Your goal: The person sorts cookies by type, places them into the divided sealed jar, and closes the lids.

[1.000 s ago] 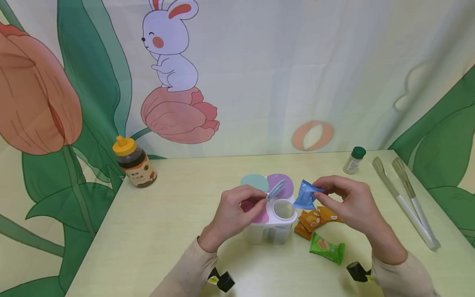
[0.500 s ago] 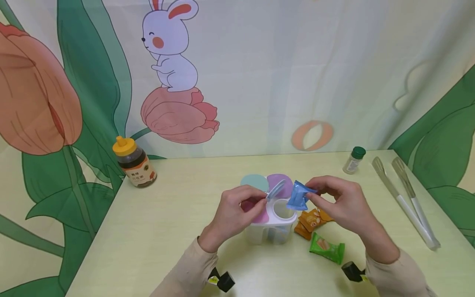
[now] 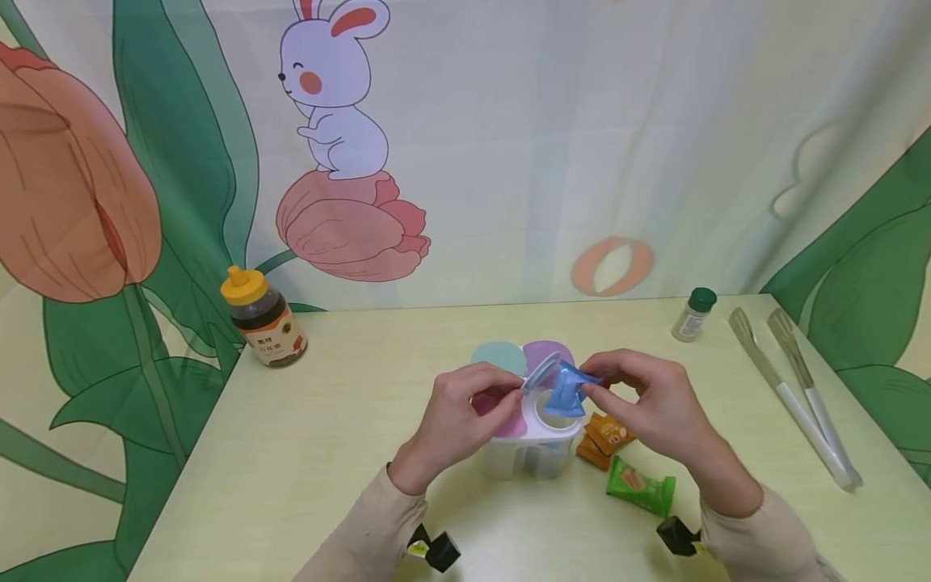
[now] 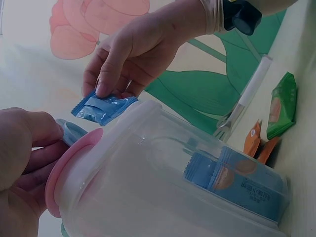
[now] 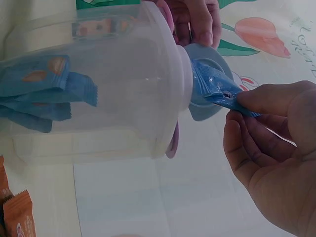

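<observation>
Left hand (image 3: 465, 412) pinches the blue lid (image 3: 541, 372) of the box (image 3: 534, 440), holding it tipped up so that compartment's round opening stays clear. Right hand (image 3: 647, 400) pinches a blue packet (image 3: 563, 392) by one end, hanging right over that opening, nearly touching the rim. Box is clear plastic, multi-compartment, mid-surface; the wrist views show blue packets (image 4: 237, 180) already inside. The other lids are down. Orange packets (image 3: 607, 436) and a green packet (image 3: 640, 485) lie loose just right of the box.
</observation>
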{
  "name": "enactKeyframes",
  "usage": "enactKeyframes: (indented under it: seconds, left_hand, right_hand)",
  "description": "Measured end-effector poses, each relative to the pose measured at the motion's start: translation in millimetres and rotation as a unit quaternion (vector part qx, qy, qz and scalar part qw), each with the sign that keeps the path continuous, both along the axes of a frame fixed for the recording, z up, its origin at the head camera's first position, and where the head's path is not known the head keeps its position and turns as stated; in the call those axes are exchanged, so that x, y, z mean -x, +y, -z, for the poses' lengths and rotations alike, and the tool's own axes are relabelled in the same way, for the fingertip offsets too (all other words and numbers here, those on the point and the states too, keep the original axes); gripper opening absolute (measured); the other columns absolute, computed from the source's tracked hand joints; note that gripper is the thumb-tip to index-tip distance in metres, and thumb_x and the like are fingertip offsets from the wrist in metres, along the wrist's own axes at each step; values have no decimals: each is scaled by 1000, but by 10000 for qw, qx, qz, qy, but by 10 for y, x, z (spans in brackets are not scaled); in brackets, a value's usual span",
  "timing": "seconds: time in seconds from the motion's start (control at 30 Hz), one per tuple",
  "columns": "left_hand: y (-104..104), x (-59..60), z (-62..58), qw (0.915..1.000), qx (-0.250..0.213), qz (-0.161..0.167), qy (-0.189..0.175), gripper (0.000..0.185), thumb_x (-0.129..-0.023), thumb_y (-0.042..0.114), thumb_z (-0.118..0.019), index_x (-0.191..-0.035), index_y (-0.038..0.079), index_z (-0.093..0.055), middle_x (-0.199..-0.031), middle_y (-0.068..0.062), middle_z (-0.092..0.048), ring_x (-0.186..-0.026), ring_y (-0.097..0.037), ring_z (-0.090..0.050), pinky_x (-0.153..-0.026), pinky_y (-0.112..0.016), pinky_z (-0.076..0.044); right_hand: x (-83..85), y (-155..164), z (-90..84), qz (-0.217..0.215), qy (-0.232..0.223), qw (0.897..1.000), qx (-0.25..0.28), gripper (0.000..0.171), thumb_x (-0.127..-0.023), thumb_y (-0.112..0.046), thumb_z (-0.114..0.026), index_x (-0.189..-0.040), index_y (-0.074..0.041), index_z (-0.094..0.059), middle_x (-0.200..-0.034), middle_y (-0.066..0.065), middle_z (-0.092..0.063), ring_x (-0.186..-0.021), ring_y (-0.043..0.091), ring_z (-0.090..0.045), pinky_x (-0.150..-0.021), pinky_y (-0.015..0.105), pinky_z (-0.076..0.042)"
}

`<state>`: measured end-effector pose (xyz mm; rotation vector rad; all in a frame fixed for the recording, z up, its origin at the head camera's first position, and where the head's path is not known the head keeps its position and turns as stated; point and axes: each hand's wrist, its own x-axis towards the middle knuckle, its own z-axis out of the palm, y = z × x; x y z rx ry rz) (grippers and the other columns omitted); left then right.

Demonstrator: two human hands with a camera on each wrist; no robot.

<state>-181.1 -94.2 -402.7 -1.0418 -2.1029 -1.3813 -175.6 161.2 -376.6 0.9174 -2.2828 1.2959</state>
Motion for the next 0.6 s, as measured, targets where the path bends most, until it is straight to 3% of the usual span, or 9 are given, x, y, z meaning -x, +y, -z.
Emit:
enactKeyframes:
  seconds: [0.6]
  left_hand:
    - [0,-9,8,9999,64,-26,-128,14,-82,2,-75,-96,2,-73,-90,-6,-72,-74,-8,-65,-65,-17,-57]
  right_hand:
    - [-31,-84,83,380,520,9964,-543,31,-75,4,-80,-98,-14,-72,-93,-5,-72,-77,7,-61,-69,11,-48]
